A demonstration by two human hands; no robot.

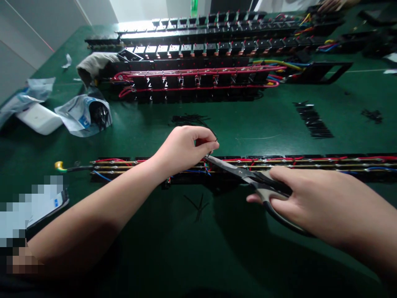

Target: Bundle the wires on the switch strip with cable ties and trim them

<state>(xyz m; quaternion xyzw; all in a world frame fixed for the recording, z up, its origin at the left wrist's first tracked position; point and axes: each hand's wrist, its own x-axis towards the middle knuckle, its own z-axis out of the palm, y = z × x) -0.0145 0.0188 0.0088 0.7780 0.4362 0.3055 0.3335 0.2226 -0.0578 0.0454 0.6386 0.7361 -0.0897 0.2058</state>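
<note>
My left hand (187,145) is closed in a pinch over a long black wired strip (279,164), which carries brass-coloured rails and red and blue wires. Between thumb and forefinger is the end of a thin black cable tie (209,154). My right hand (325,203) grips scissors (240,171) by their dark and beige handles. The blade tips point left and reach the tie just under my left fingertips; whether they touch it I cannot tell. Several black tie pieces (199,205) lie in front of the strip, and a pile of cable ties (190,120) lies behind my left hand.
Longer black assemblies (198,80) with red wires stand across the back of the green table (149,240). A row of cable ties (313,120) lies right. An opened plastic bag (74,114), a white box (39,118) and a phone (49,207) are left. Another person's hand (331,5) shows at top right.
</note>
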